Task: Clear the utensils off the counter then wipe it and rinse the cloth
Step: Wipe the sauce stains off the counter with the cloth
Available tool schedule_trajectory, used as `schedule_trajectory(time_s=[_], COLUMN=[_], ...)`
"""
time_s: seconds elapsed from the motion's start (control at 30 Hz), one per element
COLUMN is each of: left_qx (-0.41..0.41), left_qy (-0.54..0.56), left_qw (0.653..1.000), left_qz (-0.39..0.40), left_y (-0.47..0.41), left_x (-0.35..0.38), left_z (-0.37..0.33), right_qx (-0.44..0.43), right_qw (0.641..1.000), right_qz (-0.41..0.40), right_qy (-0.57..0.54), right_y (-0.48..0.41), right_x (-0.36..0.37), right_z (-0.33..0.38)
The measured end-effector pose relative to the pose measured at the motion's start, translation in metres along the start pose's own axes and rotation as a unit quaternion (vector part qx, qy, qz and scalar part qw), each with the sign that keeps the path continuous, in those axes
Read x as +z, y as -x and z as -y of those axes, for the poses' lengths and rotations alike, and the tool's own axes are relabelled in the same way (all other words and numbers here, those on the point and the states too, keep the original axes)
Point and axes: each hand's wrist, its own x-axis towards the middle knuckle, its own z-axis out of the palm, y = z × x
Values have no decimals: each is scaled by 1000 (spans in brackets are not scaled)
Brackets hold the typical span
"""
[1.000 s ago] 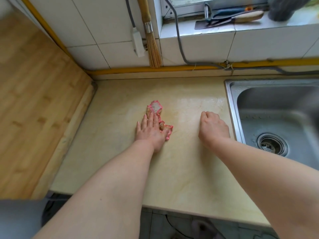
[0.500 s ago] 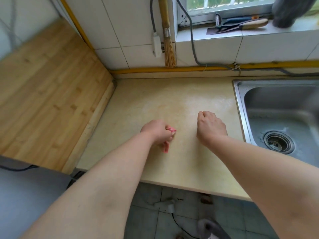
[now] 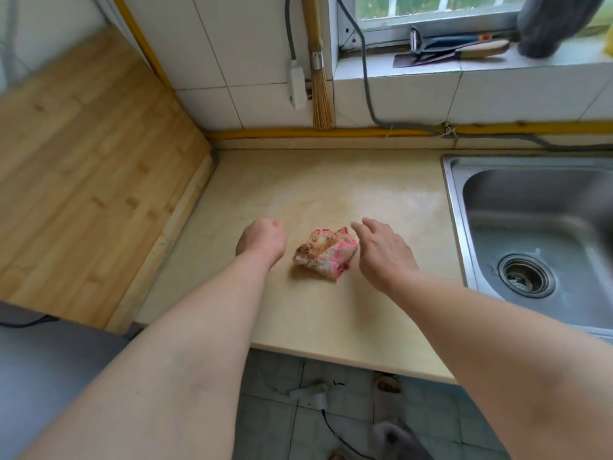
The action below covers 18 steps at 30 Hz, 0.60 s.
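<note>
At mid-surface, left hand [image 3: 262, 240]: knuckles up, fingers curled under into a fist. Grips nothing. Sits just left of the cloth, parted from it by a narrow strip of bare top.

Right of that, right hand [image 3: 384, 250]: released, palm down, fingers straight and slightly spread, pointing far and left. Reaches just past the right edge of the cloth; cannot tell whether the fingertips touch it. Grasps nothing.

Between both hands, cloth [image 3: 326, 257]: pink and white, bunched into a lump, stained brown on its left part. Lies free on the beige surface [image 3: 315, 180], well left of the sink.

To the right, steel sink [image 3: 457, 227], set into the surface, with a round drain [image 3: 527, 277] at its bottom.

To the left, wooden board [image 3: 83, 177]: pale bamboo, standing a step higher than the surface and running from near to far.

Along the far edge, yellow pipe [image 3: 298, 132] at the foot of the white-tiled wall. Above it, straw brush [image 3: 320, 94], hanging bristles down. Just left of the brush, white power strip [image 3: 297, 88] with a grey cord going up. Farther right, grey cable [image 3: 368, 94]: drops from the window frame, then runs right along the pipe.

On the windowsill [image 3: 530, 66], far right: cleaver [image 3: 447, 54] with a pale wooden handle, peeler [image 3: 414, 38] just beside it, dark grey object [image 3: 547, 24] at the right end, too cropped to name.

Below the near edge, grey floor tiles [image 3: 282, 410] and a grey slipper [image 3: 394, 439] at the bottom of the view.
</note>
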Motion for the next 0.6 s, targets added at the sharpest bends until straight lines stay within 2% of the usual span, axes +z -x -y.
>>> schedule_trajectory(time_s=[0.1,0.17,0.27,0.43,0.6], left_qx=[-26,-25,3,43,14], left_qy=[-130,-159,-136,-90,-110], left_qw=[990,985,990,993,990], left_qz=[49,66,23,-65,-83], left_y=[3,-2,-14,-35,-65], left_x=[3,7,11,20,27], left_z=[23,33,39,33,24], right_qx=[-87,-129,-137,-135,-149], right_qw=[995,984,976,977,976], right_qz=[54,108,155,156,154], right_qy=[17,51,61,43,43], right_y=[-11,-18,-33,-69,-113], right_x=[22,39,53,55,58], right_z=[23,35,42,52,57])
